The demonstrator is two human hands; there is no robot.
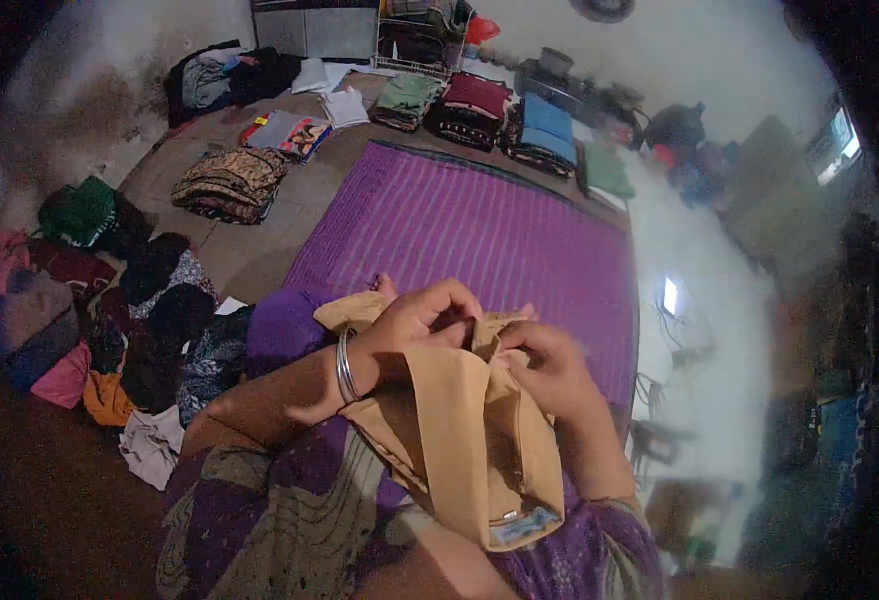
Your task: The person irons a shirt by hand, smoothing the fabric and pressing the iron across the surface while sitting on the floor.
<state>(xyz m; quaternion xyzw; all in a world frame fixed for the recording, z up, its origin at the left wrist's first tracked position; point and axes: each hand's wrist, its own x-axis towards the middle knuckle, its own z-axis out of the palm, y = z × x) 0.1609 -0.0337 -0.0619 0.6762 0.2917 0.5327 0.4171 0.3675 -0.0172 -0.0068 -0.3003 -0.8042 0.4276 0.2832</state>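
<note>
A tan cloth garment [450,420] lies over my lap, bunched and partly folded, with a small label and a light blue patch inside its lower opening. My left hand [432,315], with silver bangles at the wrist, pinches the garment's upper edge. Close by on the right, my right hand [548,360] grips the same cloth between thumb and fingers. The fingertips of both hands are close together at a fold, and part of the left fingers is hidden behind the cloth. Beyond the hands a purple striped mat [469,217] covers the floor.
Loose clothes [169,300] are heaped at the left. A patterned folded stack [229,184] sits on the floor. Along the mat's far side stand green [407,97], maroon [475,101] and blue [548,131] folded stacks. A lit phone-like object [670,296] and cables lie at the right.
</note>
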